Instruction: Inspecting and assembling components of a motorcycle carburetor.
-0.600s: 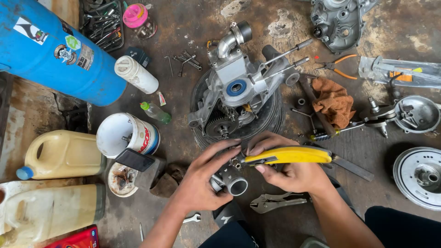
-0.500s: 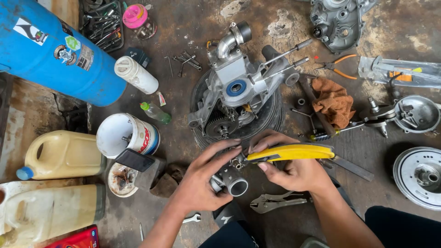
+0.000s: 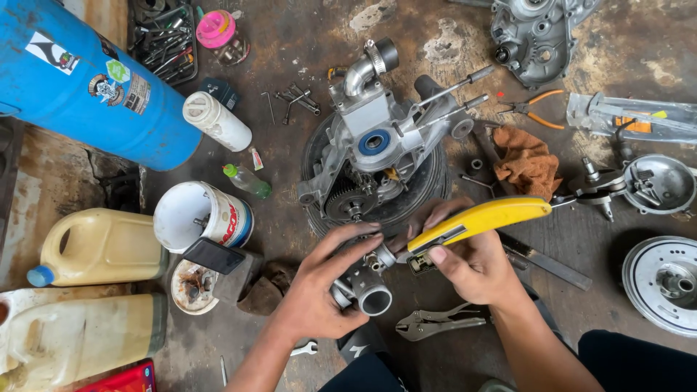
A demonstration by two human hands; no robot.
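My left hand (image 3: 323,287) grips a small grey metal part with a round tube opening (image 3: 367,283), held low at the centre. My right hand (image 3: 472,265) holds a yellow-handled utility knife (image 3: 475,220), its tip pressed against the top of that metal part. Just beyond both hands, an engine case (image 3: 377,156) with a blue-ringed bearing and exposed gears rests on a black tyre (image 3: 428,192).
A blue cylinder (image 3: 94,87) lies at upper left, with a white tin (image 3: 200,214), yellowish jugs (image 3: 98,247), and a small green-capped bottle (image 3: 247,180). Locking pliers (image 3: 435,321) lie below my right hand. Brown rag (image 3: 526,163), orange pliers (image 3: 534,105), engine covers (image 3: 664,272) sit to the right.
The knife handle has tilted slightly, its far end now higher. Both hands stay on the metal part in nearly the same place.
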